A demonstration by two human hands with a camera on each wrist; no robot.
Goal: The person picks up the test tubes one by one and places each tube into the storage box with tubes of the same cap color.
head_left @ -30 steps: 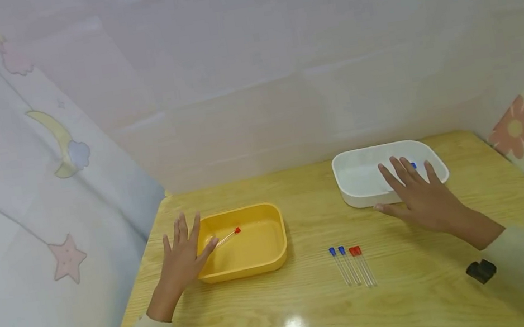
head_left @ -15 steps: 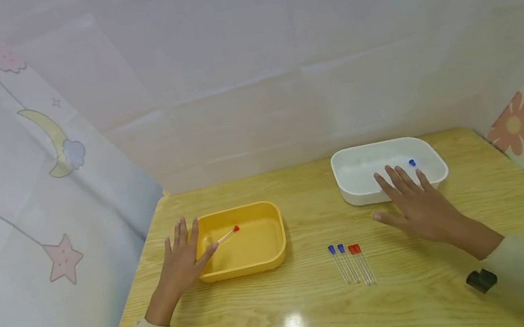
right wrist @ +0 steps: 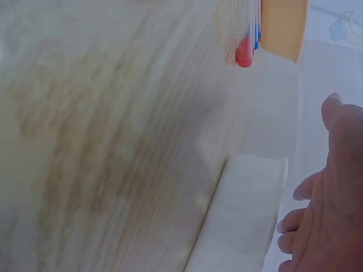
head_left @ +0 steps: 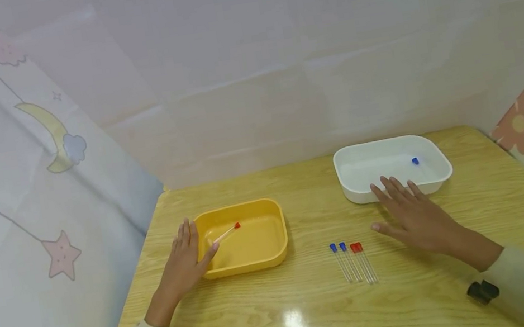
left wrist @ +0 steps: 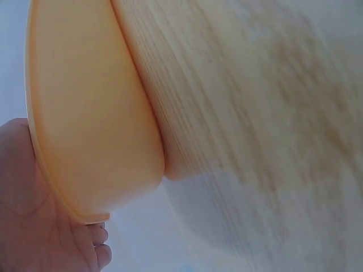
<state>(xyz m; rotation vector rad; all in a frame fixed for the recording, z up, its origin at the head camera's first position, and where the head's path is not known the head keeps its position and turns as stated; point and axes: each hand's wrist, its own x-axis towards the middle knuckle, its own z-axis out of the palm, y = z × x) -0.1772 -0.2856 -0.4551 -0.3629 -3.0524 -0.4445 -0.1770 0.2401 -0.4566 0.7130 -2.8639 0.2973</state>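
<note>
My left hand lies with straight fingers at the left rim of a yellow tray, its thumb reaching over the edge; in the left wrist view the palm meets the rim. Inside that tray is a clear tube with a red cap. My right hand, fingers spread and holding nothing, hovers by the near rim of a white tray. A blue cap shows inside the white tray; its tube is hard to make out. Between the trays lie two blue-capped tubes and two red-capped tubes.
The wooden table runs back to a pale curtain. Another curtain with a moon and star print hangs at the left, and one with a flower print at the right.
My right hand has drawn back toward me and slightly left, uncovering more of the white tray and its blue cap. The left hand has barely moved. The tubes lie as before.
</note>
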